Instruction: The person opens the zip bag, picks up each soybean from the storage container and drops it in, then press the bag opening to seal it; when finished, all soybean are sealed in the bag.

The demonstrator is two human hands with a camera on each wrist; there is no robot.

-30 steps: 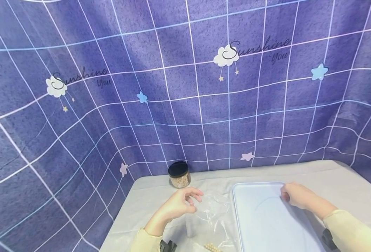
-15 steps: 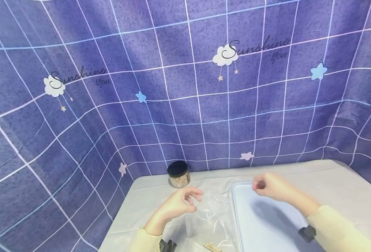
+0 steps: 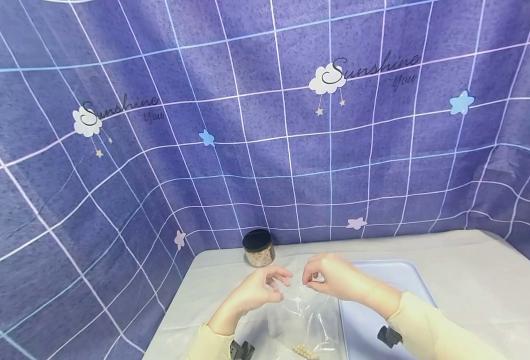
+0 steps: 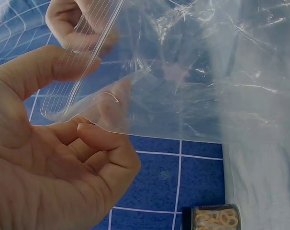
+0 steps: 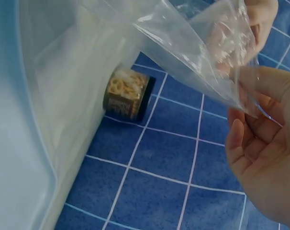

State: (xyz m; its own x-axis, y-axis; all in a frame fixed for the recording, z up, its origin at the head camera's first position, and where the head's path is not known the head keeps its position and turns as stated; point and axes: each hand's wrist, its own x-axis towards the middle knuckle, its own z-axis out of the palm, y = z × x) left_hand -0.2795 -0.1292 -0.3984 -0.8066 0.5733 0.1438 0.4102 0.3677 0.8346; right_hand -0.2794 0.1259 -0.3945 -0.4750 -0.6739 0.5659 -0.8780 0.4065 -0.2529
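Note:
A clear zip bag point(image 3: 307, 320) hangs upright, its ribbed mouth strip point(image 4: 83, 67) showing in the left wrist view. My left hand point(image 3: 257, 292) holds this mouth, thumb on one side and fingers on the other. Across from it, my right hand point(image 3: 334, 275) has its thumb and fingers at the bag's upper edge and appears to pinch the film point(image 5: 240, 91). Low in the bag's area lie several small cream, bead-like pieces point(image 3: 305, 352); whether they are inside cannot be told.
Partly under my right forearm lies a pale blue tray point(image 3: 393, 270). A dark-lidded jar point(image 3: 259, 255) of pale ring-shaped pieces stands at the back of the grey-white cloth-covered table point(image 3: 463, 265). Behind hangs a purple-blue gridded curtain point(image 3: 255, 160).
From the far right side of the tray, my right hand has swept left across it to the bag's mouth. My left hand has stayed nearly still on the bag.

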